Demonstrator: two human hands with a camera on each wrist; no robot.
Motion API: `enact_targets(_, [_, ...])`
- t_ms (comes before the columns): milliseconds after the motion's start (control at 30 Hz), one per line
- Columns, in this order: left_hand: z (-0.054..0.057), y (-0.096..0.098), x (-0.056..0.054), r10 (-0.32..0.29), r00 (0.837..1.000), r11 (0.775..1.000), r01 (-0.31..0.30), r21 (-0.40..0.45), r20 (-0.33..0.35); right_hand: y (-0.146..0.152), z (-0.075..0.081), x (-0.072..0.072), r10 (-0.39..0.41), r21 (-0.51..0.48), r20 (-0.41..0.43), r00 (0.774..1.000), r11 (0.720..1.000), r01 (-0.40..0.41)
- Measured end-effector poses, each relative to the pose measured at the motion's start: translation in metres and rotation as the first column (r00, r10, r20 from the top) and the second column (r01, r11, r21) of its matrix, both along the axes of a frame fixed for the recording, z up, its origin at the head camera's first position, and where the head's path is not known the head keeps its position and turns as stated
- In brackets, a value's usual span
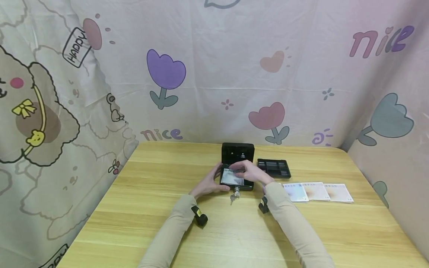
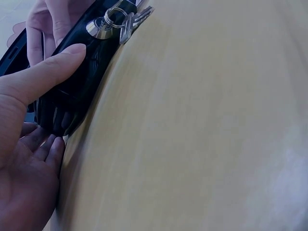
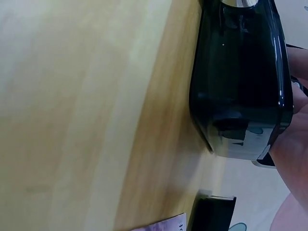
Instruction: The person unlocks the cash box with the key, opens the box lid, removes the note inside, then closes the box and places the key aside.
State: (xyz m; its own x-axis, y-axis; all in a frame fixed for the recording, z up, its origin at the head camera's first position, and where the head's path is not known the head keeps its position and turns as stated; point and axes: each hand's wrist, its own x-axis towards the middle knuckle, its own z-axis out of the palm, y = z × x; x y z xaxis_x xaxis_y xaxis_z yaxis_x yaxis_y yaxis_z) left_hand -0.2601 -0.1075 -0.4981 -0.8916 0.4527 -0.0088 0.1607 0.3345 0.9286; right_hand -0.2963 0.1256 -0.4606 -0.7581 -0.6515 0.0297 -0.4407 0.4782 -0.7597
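A black cash box (image 1: 248, 185) stands on the table with its lid (image 1: 237, 152) raised at the back. Pale printed notes (image 1: 231, 178) lie inside it. My left hand (image 1: 208, 185) holds the box by its left front corner, the thumb along the front rim and the fingers against the side. The right hand (image 1: 249, 172) reaches in over the notes from the right, fingers extended and pointing down; whether they touch the notes is unclear. Keys (image 2: 134, 23) on a ring hang from the lock (image 2: 99, 29) at the front.
A black compartment tray (image 1: 274, 168) lies right of the box. Nearer the right forearm, overlapping stacks of printed notes (image 1: 315, 191) lie in a row, partly behind the sleeve. The wooden table (image 1: 161, 178) meets a patterned cloth (image 1: 201, 74) at the back.
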Motion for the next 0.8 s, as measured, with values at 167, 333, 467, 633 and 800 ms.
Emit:
enact_targets(167, [-0.0004,-0.0002,-0.0003,0.005,1.0,1.0,-0.005,-0.006,0.005,-0.0013,-0.0006,-0.0002,0.01,0.0,-0.019,1.0,1.0,-0.01])
enact_targets(333, [0.0001,0.0003,0.0002,0.003,1.0,1.0,-0.003,-0.007,-0.001,-0.0031,-0.002,-0.0012,0.028,0.009,-0.033,0.999,1.0,-0.028])
enact_targets(467, [0.0003,0.0007,0.0003,0.004,1.0,1.0,-0.004,-0.017,0.005,-0.0036,-0.0031,-0.0011,0.025,0.016,-0.037,0.999,1.0,-0.024])
enact_targets(633, [-0.0007,0.0004,-0.0011,-0.003,1.0,1.0,0.003,-0.004,-0.002,-0.0041,-0.0026,-0.0003,0.029,0.026,-0.061,0.998,0.999,-0.027])
enact_targets(800, [-0.001,-0.0001,-0.0022,-0.005,1.0,1.0,0.005,-0.002,0.001,-0.0051,-0.0032,-0.0006,0.019,0.036,-0.066,0.998,0.999,-0.016])
